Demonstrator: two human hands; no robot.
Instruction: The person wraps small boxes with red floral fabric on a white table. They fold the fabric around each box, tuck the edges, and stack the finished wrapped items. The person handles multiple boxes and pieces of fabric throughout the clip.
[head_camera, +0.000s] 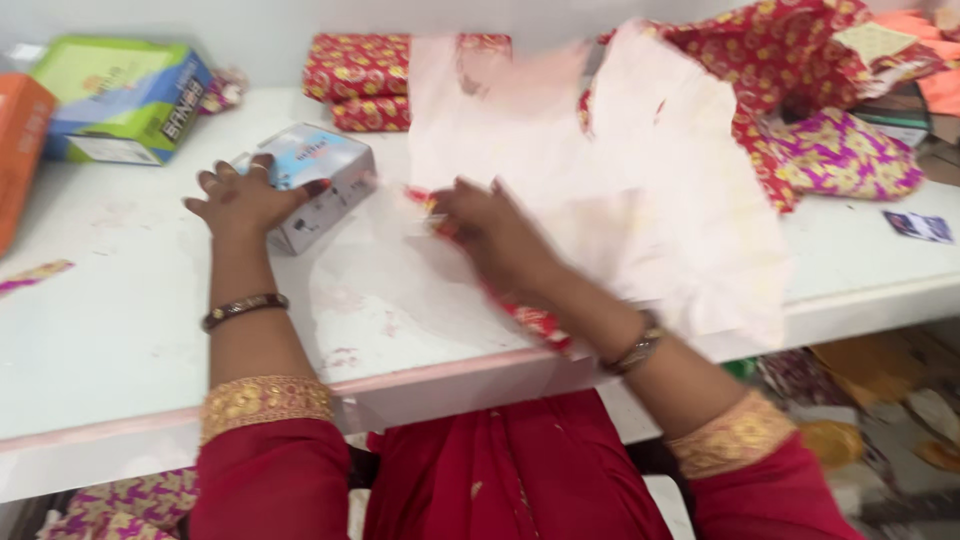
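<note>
Head view looks down on a white surface where the left hand lies palm-down on a small white and pale-blue box, fingers spread over its near corner and top, pressing rather than gripping. Just to the right, the right hand is bent at the knuckles over the edge of a large pale pink sheet, which is blurred; the fingertips seem to pinch the sheet's edge together with a bit of red patterned material, though the blur makes the exact hold hard to read. The box sits just beside the sheet's left edge, between the two hands.

Along the back of the surface lie two stacked red and gold wrapped parcels, a green and blue carton at the left, and an orange box at the far left edge. Red and magenta patterned wrapping is heaped at the right.

Both forearms reach forward from red sleeves with gold cuffs, each wrist wearing a bangle.
</note>
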